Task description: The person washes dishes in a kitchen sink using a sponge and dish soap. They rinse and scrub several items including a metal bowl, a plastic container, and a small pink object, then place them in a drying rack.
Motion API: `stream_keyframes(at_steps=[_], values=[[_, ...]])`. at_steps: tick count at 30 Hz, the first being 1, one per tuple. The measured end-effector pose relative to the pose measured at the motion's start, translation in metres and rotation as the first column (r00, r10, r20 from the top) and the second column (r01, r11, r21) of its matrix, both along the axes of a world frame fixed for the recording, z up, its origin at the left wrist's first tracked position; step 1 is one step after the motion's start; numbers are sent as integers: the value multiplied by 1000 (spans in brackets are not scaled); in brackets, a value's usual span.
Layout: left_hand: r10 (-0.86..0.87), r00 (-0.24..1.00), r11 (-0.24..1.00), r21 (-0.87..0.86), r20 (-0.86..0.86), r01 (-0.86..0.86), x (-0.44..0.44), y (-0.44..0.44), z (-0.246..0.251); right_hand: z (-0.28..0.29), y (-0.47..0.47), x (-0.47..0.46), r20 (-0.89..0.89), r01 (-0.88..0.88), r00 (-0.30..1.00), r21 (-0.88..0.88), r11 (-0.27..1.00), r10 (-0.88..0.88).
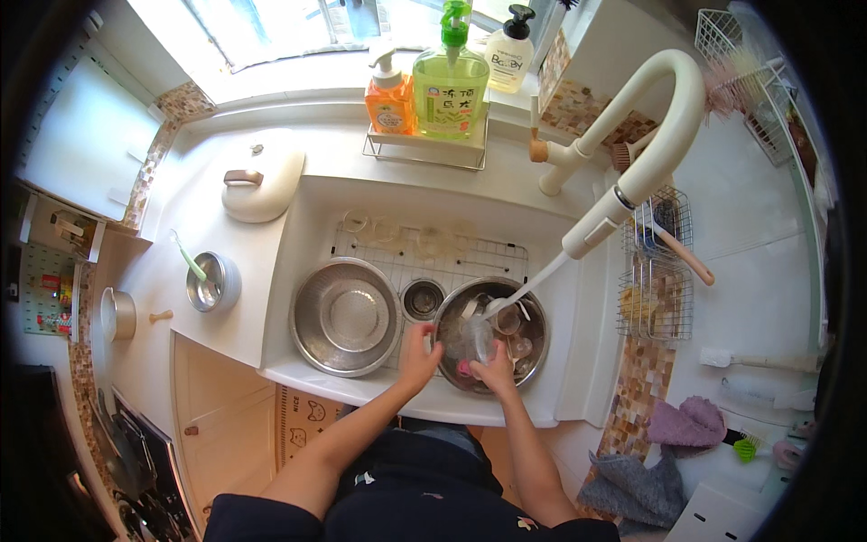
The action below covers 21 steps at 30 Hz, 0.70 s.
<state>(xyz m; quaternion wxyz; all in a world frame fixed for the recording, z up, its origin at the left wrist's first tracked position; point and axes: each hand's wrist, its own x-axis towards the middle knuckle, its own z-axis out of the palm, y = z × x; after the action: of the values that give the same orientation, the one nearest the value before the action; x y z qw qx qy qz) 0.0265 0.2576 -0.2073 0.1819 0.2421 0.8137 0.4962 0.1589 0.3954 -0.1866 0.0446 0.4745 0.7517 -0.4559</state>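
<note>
Water runs from the white gooseneck faucet [596, 230] into a steel bowl [540, 345] at the right of the sink. My right hand [496, 369] holds a clear bottle-like container [479, 337] under the stream. At the bowl's left rim is my left hand [418, 356], its fingers apart and nothing seen in it. Several small clear pieces, a pink piece [464, 368] and white pieces lie in the bowl. A steel strainer basin [347, 318] sits to the left, beside the drain [423, 300].
Pump bottles, one green [450, 88] and one orange [390, 101], stand on a rack behind the sink. A cream lid [264, 183] and a steel pot [215, 281] with a green-handled utensil are on the left counter. Wire baskets [656, 298] hang at right. Clear rings lie at the sink's back.
</note>
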Motion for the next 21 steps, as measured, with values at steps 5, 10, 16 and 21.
stream_keyframes(at_steps=[5, 10, 16, 21], values=[[-138, 958, 834, -551, -249, -23, -28, -82, 2, -3, -13, 2, -315, 125, 874, -590, 798, -369], [-404, 915, 548, -805, -18, 227, -44, -104, -21, -19, -28, 0, -473, 220, 792, -368, 903, -386], [-448, 887, 637, -737, -113, 228, -58, -91, 40, 6, 35, 14, -144, 268, 932, -341, 901, -331], [-235, 969, 815, -559, -74, 155, -103, -98, 102, 87, 119, 24, 325, 418, 902, -825, 380, -286]])
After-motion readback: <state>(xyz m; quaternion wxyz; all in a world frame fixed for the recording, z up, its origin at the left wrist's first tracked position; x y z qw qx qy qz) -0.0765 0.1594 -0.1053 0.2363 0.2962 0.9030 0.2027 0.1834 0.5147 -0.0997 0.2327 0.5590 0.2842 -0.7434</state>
